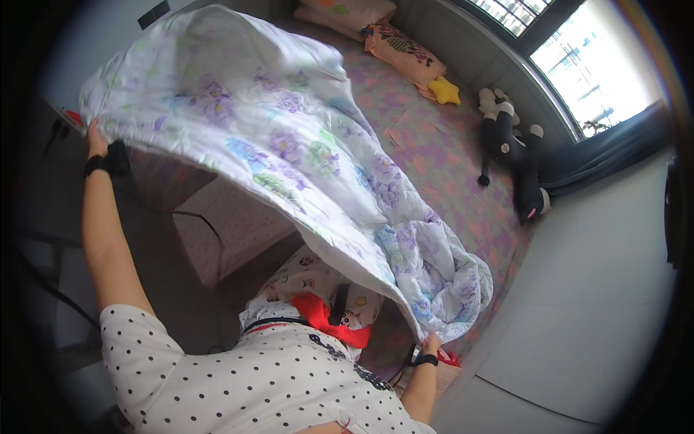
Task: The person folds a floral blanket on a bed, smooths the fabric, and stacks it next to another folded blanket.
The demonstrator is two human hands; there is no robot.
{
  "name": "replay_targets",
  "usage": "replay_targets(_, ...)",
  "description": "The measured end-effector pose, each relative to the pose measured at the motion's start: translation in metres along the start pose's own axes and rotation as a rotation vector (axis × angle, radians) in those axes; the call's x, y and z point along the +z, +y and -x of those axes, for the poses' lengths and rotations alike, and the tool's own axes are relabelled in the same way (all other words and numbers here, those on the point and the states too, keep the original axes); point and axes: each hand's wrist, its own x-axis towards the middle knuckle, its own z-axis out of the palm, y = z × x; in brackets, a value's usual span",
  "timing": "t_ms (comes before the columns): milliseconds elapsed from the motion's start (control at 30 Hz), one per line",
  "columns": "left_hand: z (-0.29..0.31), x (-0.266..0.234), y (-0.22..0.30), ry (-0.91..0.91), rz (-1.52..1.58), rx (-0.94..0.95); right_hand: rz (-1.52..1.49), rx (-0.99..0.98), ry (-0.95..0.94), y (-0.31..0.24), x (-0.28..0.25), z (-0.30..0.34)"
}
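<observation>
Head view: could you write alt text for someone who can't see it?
A person's left hand and right hand hold a white floral quilt by its near edge, its left side raised. Beyond it, a patterned sheet bears pillows, a yellow star cushion and black-and-white plush toys near a bright window.

a bed (437, 155) patterned in grey and purple is supporting a pale pillow (350, 10) and a peach pillow (405, 58) at the far side, a yellow star cushion (444, 90) beside the latter, and black-and-white plush toys (504, 145) at the right; a white floral quilt (296, 155) is bunching over its near right.
</observation>
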Motion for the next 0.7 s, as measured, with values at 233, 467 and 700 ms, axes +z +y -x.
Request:
replay_targets(233,0.064,-0.115,-0.127,0.050,-0.205,-0.321,-1.354,1.193,-0.237,-0.071,-0.014,0.027)
replay_targets(467,0.279,0.044,-0.259,-1.038,-0.906,-0.320,-1.339,0.800,-0.471,-0.104,-0.001,0.037)
replay_targets(700,0.469,0.182,-0.283,-2.056,-0.914,-0.027,-2.322,0.550,0.141,-0.111,-0.072,0.000)
